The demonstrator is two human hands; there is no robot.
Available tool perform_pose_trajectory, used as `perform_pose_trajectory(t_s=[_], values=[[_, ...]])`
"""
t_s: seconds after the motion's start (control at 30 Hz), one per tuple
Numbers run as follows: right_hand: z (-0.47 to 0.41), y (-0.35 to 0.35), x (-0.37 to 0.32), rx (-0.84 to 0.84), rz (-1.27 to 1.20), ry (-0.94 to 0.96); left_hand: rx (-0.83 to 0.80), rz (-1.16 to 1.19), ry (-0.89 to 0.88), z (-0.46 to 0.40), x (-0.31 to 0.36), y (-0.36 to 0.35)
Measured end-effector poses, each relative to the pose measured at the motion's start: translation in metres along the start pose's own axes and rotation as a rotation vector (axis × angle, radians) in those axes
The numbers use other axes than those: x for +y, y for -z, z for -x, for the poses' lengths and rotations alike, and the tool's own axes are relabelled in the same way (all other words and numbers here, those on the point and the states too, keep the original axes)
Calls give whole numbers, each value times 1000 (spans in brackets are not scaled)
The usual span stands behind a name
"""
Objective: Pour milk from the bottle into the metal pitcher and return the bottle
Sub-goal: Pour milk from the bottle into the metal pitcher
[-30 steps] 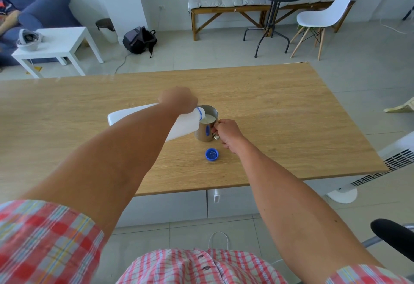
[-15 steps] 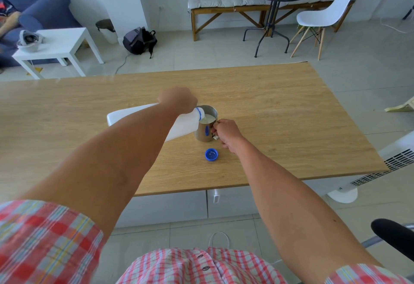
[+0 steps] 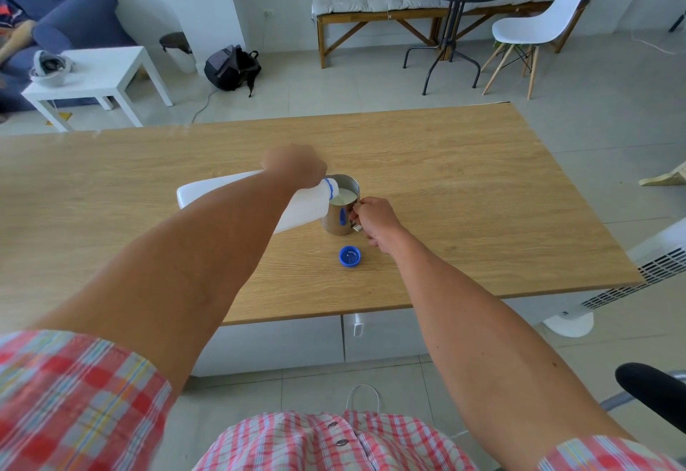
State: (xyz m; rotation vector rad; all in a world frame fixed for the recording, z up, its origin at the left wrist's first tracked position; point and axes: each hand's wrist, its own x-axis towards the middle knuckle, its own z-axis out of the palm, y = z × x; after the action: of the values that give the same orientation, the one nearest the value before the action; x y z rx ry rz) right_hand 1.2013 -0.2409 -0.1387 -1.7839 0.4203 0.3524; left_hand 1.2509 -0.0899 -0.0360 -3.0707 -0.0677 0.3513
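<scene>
On the wooden table [image 3: 464, 173] we are mid-pour, our left hand [image 3: 295, 166] wrapped around the tipped bottle [image 3: 304, 210] over the nearly full pitcher [image 3: 339, 216], our right hand [image 3: 375, 218] gripping its handle, so next we probably right the bottle.

My shirt [image 3: 334, 441]: short-sleeved, checked in red, pink and pale grey with thin yellow and blue lines; small dark buttons down the front. My forearms are bare below both sleeves.
</scene>
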Motion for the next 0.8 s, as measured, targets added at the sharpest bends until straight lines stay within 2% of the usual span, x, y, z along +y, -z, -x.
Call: perform_pose_trajectory(t_s=[0.8], values=[[5,0,0,-11,-20,9,-1,-3,-4,1,0,-1]])
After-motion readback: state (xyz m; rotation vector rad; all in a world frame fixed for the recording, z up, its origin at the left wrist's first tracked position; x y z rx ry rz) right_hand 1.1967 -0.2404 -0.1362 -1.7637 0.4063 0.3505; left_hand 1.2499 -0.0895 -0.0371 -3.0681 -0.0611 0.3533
